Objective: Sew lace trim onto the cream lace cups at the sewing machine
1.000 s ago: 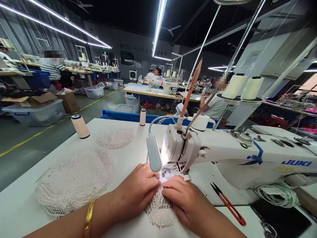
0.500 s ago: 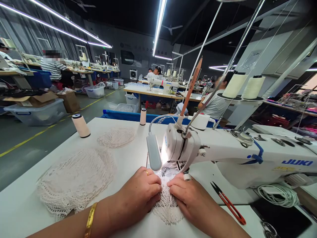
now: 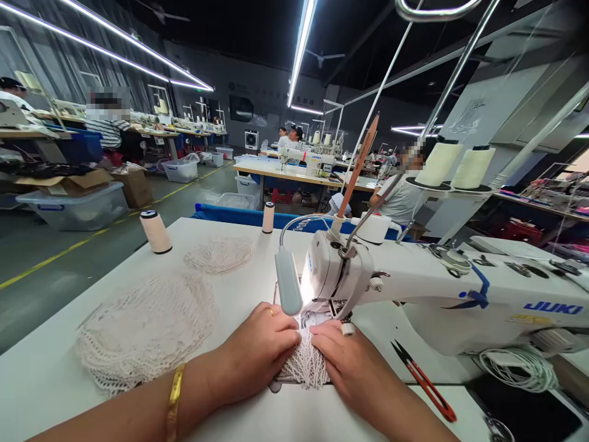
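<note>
A piece of white lace [image 3: 307, 363] lies under the lit head of a sewing machine [image 3: 322, 264], its gathered near end spread on the table. My left hand [image 3: 264, 344] grips its left side, thumb and fingers curled together close to the presser foot. On the other side my right hand [image 3: 347, 353] holds the lace with bent fingers pressed on it. The needle area is partly hidden by the lamp [image 3: 288, 283] and my fingers. To the left rest a large stack of lace pieces [image 3: 147, 325] and a smaller lace pile [image 3: 218, 254].
Red-handled thread snips [image 3: 423, 380] lie right of my right hand. Two thread cones, one near [image 3: 155, 232] and one farther [image 3: 268, 218], stand at the table's back. A coiled white cable [image 3: 518, 366] sits under the machine arm. Other people work at machines beyond.
The lace has moved forward under the machine head, so its near edge lies farther from me. Both hands stay on it, with my left fingers slightly shifted. The view has shifted a little.
</note>
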